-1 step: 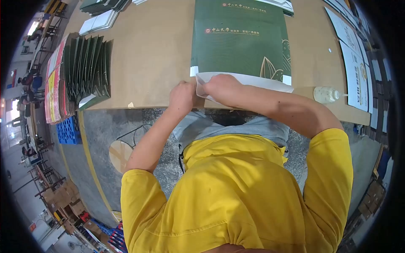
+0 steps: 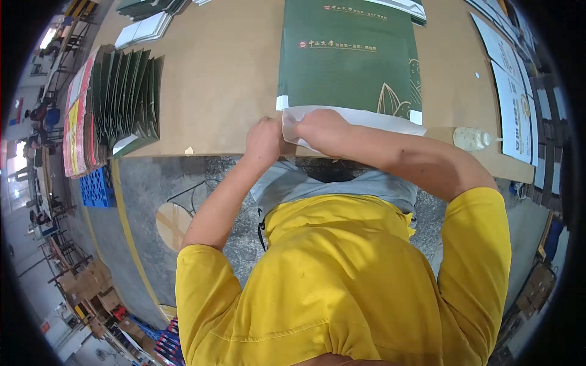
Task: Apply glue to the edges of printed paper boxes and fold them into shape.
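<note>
A green paper piece (image 2: 348, 67) with gold line drawing, which looks like a flat paper bag, lies in front of me on the table. Its near end carries a white flap (image 2: 381, 120), raised and bent at the left corner. My right hand (image 2: 320, 129) is closed over that flap near its left end, fingers curled and partly hidden. Right beside the same corner, my left hand (image 2: 264, 141) is closed like a fist with its fingertips out of sight. Whether it pinches the flap's edge, I cannot tell.
Folded green paper bags (image 2: 125, 97) stand at the left beside a red and white stack (image 2: 79, 116). A squeeze bottle (image 2: 470, 138) lies near the right edge, by white printed sheets (image 2: 513, 104). The brown tabletop (image 2: 213, 79) ends just before my body. A round stool (image 2: 174, 226) stands below.
The raised white flap has shifted very slightly under my right hand. Both hands stay in nearly the same place.
</note>
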### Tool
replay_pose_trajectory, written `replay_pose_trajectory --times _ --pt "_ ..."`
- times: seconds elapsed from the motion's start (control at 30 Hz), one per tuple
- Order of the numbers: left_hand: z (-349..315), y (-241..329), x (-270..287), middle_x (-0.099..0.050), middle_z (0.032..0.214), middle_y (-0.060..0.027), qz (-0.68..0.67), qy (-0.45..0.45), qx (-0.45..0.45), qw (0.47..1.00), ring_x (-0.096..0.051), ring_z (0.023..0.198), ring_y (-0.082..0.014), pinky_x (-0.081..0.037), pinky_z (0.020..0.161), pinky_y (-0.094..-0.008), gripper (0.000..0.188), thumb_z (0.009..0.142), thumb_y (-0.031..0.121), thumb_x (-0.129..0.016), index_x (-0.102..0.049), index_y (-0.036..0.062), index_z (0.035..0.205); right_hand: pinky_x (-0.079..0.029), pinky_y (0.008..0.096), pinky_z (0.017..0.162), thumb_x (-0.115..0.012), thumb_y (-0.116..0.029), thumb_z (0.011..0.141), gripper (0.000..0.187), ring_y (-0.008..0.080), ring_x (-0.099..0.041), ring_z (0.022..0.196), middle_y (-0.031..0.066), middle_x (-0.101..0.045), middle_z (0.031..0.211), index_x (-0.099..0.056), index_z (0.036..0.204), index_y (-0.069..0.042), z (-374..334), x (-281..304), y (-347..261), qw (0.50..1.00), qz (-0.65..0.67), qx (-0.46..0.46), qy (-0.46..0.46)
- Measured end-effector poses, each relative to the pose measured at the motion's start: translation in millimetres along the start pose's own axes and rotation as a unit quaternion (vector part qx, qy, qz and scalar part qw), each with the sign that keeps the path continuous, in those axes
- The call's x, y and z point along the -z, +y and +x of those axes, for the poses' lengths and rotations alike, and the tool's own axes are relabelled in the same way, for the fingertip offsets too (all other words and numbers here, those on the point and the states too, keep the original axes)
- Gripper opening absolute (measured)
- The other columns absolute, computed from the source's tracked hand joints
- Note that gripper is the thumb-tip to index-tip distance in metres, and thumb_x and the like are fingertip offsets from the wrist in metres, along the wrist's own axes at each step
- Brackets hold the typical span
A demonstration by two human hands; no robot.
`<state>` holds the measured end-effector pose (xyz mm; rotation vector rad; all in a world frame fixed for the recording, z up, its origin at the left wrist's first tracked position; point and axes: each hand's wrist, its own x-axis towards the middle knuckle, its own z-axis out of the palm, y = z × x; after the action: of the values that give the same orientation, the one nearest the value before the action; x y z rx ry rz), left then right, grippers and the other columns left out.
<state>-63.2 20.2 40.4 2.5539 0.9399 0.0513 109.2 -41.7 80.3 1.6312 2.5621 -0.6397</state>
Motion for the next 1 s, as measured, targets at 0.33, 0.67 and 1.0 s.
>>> replay_pose_trajectory --times 0.33,0.67,1.0 --pt "-18 6 26 -0.063 0.074 -0.0236 -0.502 -0.037 0.181 0.845 -0.064 0.067 -0.0349 -0.05 0.059 -0.0387 0.018 0.09 0.014 -0.05 -0.059 -0.0015 0.092 -0.054 0.0399 0.058 -0.054 -0.012 0.082 0.014 0.0272 -0.068 0.071 0.0128 -0.067 0.079 -0.057 0.092 -0.003 17 -22 -5 0.997 -0.061 0.033 0.017" --pt "-11 42 3 -0.06 0.067 -0.0261 -0.13 0.103 0.018 0.986 -0.058 0.063 -0.0462 -0.047 0.057 -0.0525 0.016 0.09 0.013 -0.051 -0.049 -0.0009 0.083 -0.053 0.0407 0.065 -0.05 -0.015 0.085 0.023 0.03 -0.061 0.088 0.0146 -0.059 0.097 -0.054 0.102 0.0 -17 -33 -5 0.999 -0.031 0.004 0.034" --pt "-6 59 5 -0.061 0.063 -0.0234 0.04 0.069 0.042 0.996 -0.063 0.061 -0.0405 -0.05 0.056 -0.0513 0.018 0.086 0.017 -0.052 -0.046 0.0002 0.087 -0.05 0.0334 0.071 -0.054 -0.007 0.084 0.018 0.019 -0.061 0.081 0.0071 -0.065 0.091 -0.062 0.1 -0.003 -155 -8 8 0.841 0.133 -0.265 0.453"
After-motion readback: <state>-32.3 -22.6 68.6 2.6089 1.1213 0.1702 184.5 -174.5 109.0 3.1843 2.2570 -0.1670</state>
